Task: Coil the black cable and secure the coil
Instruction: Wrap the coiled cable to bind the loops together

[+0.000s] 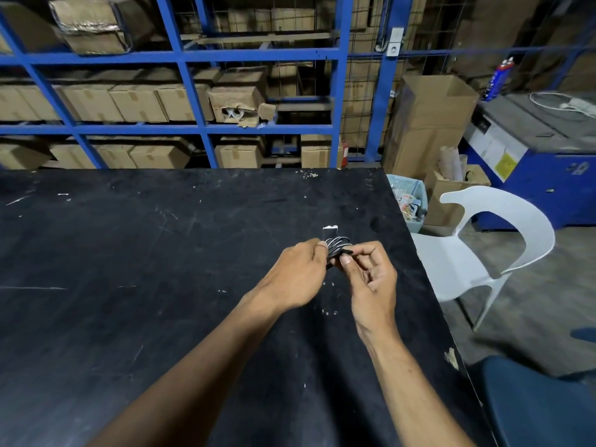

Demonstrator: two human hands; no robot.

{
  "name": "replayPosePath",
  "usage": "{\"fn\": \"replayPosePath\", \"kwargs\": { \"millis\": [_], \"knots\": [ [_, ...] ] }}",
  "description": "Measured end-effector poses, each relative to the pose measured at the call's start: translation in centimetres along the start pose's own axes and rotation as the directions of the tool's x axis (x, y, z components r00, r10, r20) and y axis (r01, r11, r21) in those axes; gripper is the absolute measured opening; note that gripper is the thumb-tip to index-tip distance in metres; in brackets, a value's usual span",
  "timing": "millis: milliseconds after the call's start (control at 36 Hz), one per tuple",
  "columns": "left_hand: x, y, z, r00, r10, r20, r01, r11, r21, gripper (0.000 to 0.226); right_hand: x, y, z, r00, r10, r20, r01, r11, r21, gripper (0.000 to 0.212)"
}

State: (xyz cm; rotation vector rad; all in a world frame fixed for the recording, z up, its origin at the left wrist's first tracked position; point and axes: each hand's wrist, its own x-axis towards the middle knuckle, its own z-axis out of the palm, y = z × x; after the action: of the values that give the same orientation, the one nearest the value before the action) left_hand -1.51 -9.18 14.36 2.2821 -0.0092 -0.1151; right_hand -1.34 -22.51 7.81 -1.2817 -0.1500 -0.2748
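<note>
A small coil of black cable (pixel 337 245) with pale glints on its turns is held just above the black table (pixel 145 253), right of centre. My left hand (pixel 298 274) pinches the coil's left side between thumb and fingers. My right hand (pixel 371 274) grips the coil's right side, thumb and forefinger on a short black end (pixel 347 252) that sticks out. A small white-tipped piece (pixel 330 231) shows right behind the coil; I cannot tell whether it is joined to the cable.
The table's right edge runs close to my right arm. Beyond it stand a white plastic chair (pixel 483 256), a bin of scraps (pixel 409 201) and open cardboard boxes (pixel 429 124). Blue racks of cartons (pixel 193 101) fill the back.
</note>
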Motion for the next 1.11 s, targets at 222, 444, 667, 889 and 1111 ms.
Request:
{"fn": "replayPosePath", "kwargs": {
  "millis": [222, 444, 667, 889, 1111],
  "knots": [
    [0.2, 0.2, 0.0, 0.999, 0.006, -0.034, -0.008, 0.997, -0.078, 0.013, 0.2, -0.8, -0.6, 0.998, -0.054, 0.014, 0.054, 0.998, -0.021, 0.018],
    [-0.4, -0.2, 0.8, 0.987, 0.088, -0.136, -0.116, 0.969, -0.216, 0.026, 1.0, -1.0, -0.9, 0.997, -0.007, 0.071, 0.008, 1.0, -0.015, 0.008],
    [-0.2, -0.6, 1.0, 0.963, 0.059, -0.263, -0.109, 0.978, -0.18, 0.035, 0.4, -0.9, 0.2, 0.998, 0.025, 0.051, -0.023, 0.999, -0.039, 0.016],
    [-0.2, -0.9, 1.0, 0.956, 0.042, -0.291, -0.079, 0.99, -0.114, 0.028, -0.8, -1.0, 0.8, 0.98, -0.2, 0.014, 0.193, 0.919, -0.343, 0.021],
    [-0.6, -1.1, 0.1, 0.958, 0.083, -0.275, -0.111, 0.99, -0.092, 0.033, -1.5, -1.8, 0.5, 0.928, -0.364, 0.075, 0.358, 0.823, -0.441, 0.026]
  ]
}}
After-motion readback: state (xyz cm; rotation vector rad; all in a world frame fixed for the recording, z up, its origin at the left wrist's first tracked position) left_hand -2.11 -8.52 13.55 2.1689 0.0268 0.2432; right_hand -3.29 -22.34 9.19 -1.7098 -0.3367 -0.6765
